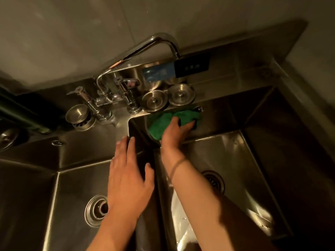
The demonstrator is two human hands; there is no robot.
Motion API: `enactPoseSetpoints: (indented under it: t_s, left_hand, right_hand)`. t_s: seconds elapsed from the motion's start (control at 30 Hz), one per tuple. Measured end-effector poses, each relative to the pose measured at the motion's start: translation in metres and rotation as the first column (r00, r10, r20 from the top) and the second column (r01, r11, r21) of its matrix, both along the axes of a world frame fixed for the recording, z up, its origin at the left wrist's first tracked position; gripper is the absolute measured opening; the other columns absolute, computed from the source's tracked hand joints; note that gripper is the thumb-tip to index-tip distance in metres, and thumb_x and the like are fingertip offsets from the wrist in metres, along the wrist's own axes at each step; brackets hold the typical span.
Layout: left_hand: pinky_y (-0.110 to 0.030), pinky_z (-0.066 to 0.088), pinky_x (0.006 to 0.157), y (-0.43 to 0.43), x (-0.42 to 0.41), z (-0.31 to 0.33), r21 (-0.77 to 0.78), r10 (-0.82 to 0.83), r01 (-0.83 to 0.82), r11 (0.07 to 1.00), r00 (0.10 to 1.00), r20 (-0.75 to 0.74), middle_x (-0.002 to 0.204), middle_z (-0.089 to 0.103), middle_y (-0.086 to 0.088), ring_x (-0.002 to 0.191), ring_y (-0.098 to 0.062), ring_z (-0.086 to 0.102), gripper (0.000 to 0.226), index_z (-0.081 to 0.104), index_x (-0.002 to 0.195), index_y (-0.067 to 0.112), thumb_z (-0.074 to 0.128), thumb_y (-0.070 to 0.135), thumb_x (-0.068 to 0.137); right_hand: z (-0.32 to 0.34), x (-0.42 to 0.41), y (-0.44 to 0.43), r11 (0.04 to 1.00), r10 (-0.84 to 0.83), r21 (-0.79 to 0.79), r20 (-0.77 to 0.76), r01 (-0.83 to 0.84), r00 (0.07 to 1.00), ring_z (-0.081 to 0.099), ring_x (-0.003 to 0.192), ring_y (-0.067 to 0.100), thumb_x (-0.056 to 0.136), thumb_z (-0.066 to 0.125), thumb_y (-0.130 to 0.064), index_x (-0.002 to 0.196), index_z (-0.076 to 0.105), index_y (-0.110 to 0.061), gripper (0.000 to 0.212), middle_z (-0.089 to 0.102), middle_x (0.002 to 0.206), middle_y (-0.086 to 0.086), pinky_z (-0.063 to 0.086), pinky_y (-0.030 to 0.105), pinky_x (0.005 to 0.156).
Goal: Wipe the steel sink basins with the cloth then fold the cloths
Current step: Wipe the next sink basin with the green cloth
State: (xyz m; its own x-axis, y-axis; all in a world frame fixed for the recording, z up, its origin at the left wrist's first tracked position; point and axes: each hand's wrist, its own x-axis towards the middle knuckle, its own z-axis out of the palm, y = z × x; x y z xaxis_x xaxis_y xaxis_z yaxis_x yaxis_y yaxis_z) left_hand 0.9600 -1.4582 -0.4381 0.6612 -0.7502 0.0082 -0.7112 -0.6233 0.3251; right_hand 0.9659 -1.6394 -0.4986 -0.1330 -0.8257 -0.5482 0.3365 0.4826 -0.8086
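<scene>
My right hand point(175, 132) presses a green cloth point(164, 124) against the back wall of the right steel basin point(233, 160), just below the rim and near the overflow fitting. Its fingers curl over the cloth's middle. My left hand point(129, 175) lies flat with fingers spread on the steel divider point(143, 156) between the two basins and holds nothing. The left basin point(72, 187) has a round drain point(97, 210) at its bottom. Part of the right basin's drain point(215, 181) shows behind my right forearm.
A chrome swivel faucet point(137, 51) with two lever taps stands on the back ledge. Two steel drain plugs point(167, 98) sit to its right and a strainer cup point(78, 115) to its left. A blue and black label point(174, 69) is on the backsplash. Something white point(181, 218) lies in the right basin's near side.
</scene>
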Motion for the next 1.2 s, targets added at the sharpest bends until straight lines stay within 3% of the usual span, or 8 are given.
enactPoseSetpoints:
  t_s: [0.2,0.33,0.53,0.7,0.9,1.0,1.13,1.2]
  left_hand:
    - [-0.041,0.02,0.128,0.001,0.001,0.001,-0.038,0.013,-0.014,0.999,0.999,-0.033,0.172,0.017,0.0,0.16,-0.015,0.008,0.082,0.02,0.161,0.025,0.05,0.042,0.086]
    - [-0.045,0.022,0.129,0.001,0.001,0.006,-0.034,0.0,-0.002,0.999,0.998,-0.058,0.172,0.013,0.0,0.16,-0.016,0.006,0.081,0.019,0.162,0.024,0.053,0.042,0.091]
    - [-0.043,0.016,0.13,0.001,-0.002,0.014,-0.03,0.013,-0.016,0.999,0.994,-0.104,0.173,0.011,-0.001,0.161,-0.018,0.004,0.084,0.021,0.163,0.021,0.059,0.035,0.09]
    - [-0.037,0.01,0.131,-0.002,-0.002,0.017,-0.027,0.019,-0.022,0.999,0.996,-0.087,0.173,0.009,0.001,0.16,-0.015,0.0,0.084,0.019,0.163,0.023,0.06,0.037,0.092]
    - [-0.044,0.022,0.128,-0.003,-0.001,0.016,-0.053,0.013,-0.017,0.998,0.998,-0.066,0.172,0.019,-0.004,0.16,-0.02,0.011,0.085,0.025,0.163,0.018,0.062,0.041,0.089]
    - [-0.046,0.026,0.126,-0.001,-0.003,0.016,-0.052,0.023,-0.026,0.998,0.998,-0.05,0.17,0.023,-0.005,0.159,-0.022,0.016,0.086,0.027,0.162,0.016,0.063,0.039,0.086]
    - [-0.046,0.023,0.128,-0.001,-0.006,0.013,-0.018,0.074,-0.074,0.997,0.997,0.002,0.172,0.019,-0.003,0.16,-0.021,0.013,0.085,0.023,0.163,0.016,0.061,0.037,0.089]
    - [-0.045,0.018,0.129,-0.002,-0.011,0.013,0.033,0.151,-0.152,0.988,0.988,0.032,0.173,0.012,-0.001,0.16,-0.022,0.008,0.084,0.013,0.164,0.018,0.054,0.042,0.094]
  right_hand:
    - [-0.028,0.003,0.005,0.991,0.131,0.036,-0.24,-0.126,0.962,0.04,0.136,0.037,0.093,0.058,-0.006,0.155,0.021,-0.005,0.073,0.034,0.152,0.025,0.03,0.031,0.109]
    - [-0.048,-0.04,0.022,0.827,0.439,-0.057,-0.557,-0.56,0.705,0.046,0.13,0.037,0.096,0.057,-0.013,0.146,0.035,-0.005,0.055,0.045,0.143,0.022,0.037,0.041,0.109]
    - [-0.046,-0.101,0.015,-0.015,-0.144,0.009,-0.99,-1.0,-0.006,0.052,0.126,0.041,0.079,0.075,-0.023,0.147,0.048,-0.021,0.073,0.043,0.152,0.017,0.05,0.052,0.094]
    - [-0.037,-0.094,-0.03,-0.563,-0.598,0.336,-0.797,-0.755,0.091,0.032,0.144,0.045,0.084,0.069,-0.032,0.144,0.049,-0.022,0.064,0.034,0.16,0.009,0.034,0.065,0.104]
    - [-0.039,-0.059,-0.058,-0.411,-0.869,0.65,-0.491,-0.639,0.06,0.034,0.147,0.028,0.099,0.043,-0.026,0.143,0.053,-0.02,0.045,0.037,0.159,0.001,0.038,0.05,0.114]
    - [-0.062,-0.066,-0.072,-0.334,-0.91,0.795,-0.411,-0.506,-0.046,0.009,0.154,0.028,0.108,0.012,-0.018,0.159,0.019,-0.015,0.052,0.009,0.168,0.004,0.025,0.045,0.122]
    - [-0.058,-0.106,-0.102,-0.334,-0.896,0.837,-0.425,-0.434,-0.13,0.041,0.143,0.028,0.097,0.028,-0.01,0.14,0.057,-0.012,0.052,0.049,0.151,0.006,0.032,0.051,0.118]
    - [-0.056,-0.138,-0.128,-0.258,-0.94,0.902,-0.317,-0.346,-0.126,0.022,0.151,0.033,0.097,0.019,-0.01,0.148,0.045,-0.007,0.057,0.029,0.162,0.013,0.012,0.055,0.121]
